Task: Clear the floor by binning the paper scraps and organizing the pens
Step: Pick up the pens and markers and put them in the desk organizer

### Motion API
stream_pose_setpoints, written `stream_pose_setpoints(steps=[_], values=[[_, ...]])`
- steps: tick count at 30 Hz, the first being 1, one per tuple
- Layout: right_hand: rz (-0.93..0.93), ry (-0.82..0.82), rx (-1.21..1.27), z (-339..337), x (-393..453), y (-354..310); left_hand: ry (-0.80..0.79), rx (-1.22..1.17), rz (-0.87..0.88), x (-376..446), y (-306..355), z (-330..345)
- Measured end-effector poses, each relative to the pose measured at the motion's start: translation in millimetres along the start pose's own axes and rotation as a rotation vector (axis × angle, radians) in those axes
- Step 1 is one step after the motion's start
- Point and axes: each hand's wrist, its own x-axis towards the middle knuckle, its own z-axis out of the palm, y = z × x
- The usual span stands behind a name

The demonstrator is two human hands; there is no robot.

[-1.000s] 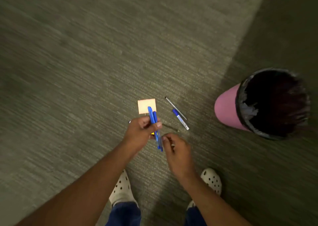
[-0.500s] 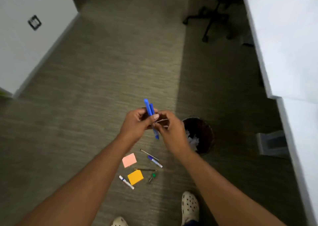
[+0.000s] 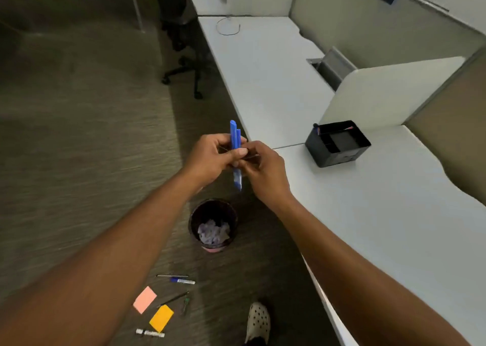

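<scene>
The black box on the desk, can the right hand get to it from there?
Probably yes. The black box sits open-topped on the desk, just right of the right hand, with bare desk between. But that hand is busy pinching a thin dark pen.

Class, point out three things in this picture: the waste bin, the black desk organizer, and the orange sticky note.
waste bin (image 3: 195, 215): head view, left side of its dark rim.
black desk organizer (image 3: 315, 145): head view, its front left wall.
orange sticky note (image 3: 161, 318): head view, middle of the sheet.

Carpet (image 3: 79, 161) with pens (image 3: 182, 281), notes (image 3: 145, 299).
</scene>
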Motion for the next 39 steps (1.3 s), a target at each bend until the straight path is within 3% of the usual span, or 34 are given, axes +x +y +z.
stream_pose_setpoints(steps=[7,14,24,28,31,39], values=[[0.133,0.006,-0.098,-124,24,76,-0.010,0.050,-0.046,62,18,138],[0.239,-0.016,-0.041,-191,45,141,0.061,0.190,-0.033,122,-4,216],[0.313,0.272,-0.059,-235,114,227,0.242,0.236,-0.040,183,-24,248],[0.304,0.307,-0.085,-236,139,247,0.298,0.232,-0.023,195,-33,254],[0.284,0.293,-0.141,-233,148,261,0.328,0.240,-0.006,205,-39,259],[0.313,0.077,-0.478,-226,134,302,0.329,0.257,-0.008,223,-54,277]])
